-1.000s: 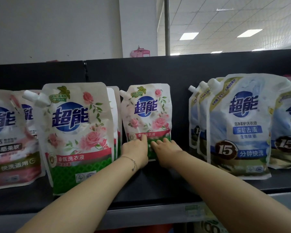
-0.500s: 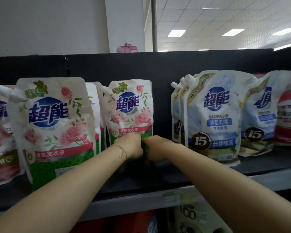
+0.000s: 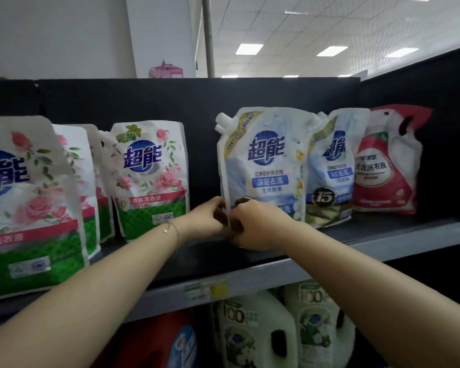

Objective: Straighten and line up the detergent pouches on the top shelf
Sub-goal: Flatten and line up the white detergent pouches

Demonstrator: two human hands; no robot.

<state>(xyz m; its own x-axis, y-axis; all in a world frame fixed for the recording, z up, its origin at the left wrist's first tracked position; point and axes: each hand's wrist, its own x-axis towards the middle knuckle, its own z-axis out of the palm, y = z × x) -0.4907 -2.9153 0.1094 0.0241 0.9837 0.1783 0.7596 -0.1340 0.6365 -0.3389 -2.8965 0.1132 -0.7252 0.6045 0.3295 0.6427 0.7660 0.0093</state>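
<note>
Left hand (image 3: 206,217) and right hand (image 3: 252,227) grip the front blue detergent pouch (image 3: 266,160) by its lower-left corner, frame centre; next move likely calls for squaring it level with the rose pouch (image 3: 149,179).

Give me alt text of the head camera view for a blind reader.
Left hand and right hand grip the lower corner of a pale blue plastic detergent pouch on the black top shelf. Rose-printed white and green pouches stand to its left.

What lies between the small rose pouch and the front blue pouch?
In the head view, no pouch: bare shelf and backboard, with the left hand at the front blue pouch.
</note>
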